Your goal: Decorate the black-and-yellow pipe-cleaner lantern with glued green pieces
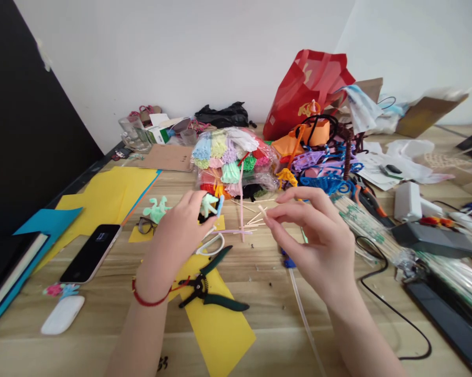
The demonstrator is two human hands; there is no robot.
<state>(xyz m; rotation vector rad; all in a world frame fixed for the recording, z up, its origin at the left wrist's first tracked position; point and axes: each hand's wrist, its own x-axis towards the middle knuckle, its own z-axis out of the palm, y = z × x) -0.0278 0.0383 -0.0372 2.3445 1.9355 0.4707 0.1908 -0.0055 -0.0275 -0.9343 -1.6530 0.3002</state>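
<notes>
My left hand (pixel 180 222) is closed round a small mint-green pipe-cleaner figure (pixel 208 206) with a blue piece at its edge; part of it is hidden by the fingers. Between thumb and fingertips, my right hand (pixel 318 230) pinches a short pale stick piece (pixel 262 210), too small to make out fully. A second mint-green figure (pixel 156 209) lies just left of my left hand. Below the hands are white-handled scissors (pixel 212 244) and dark green-handled pliers (pixel 200 286). Thin wooden sticks (pixel 254 215) and a pink pipe cleaner (pixel 241 201) lie between the hands.
Bagged pipe cleaners (pixel 230 157), a red bag (pixel 302 94) and a colourful craft pile (pixel 318 162) stand behind. At left are a phone (pixel 90 254), white case (pixel 63 315) and yellow sheets (pixel 106 193). A black cable (pixel 406 319) curves along the right.
</notes>
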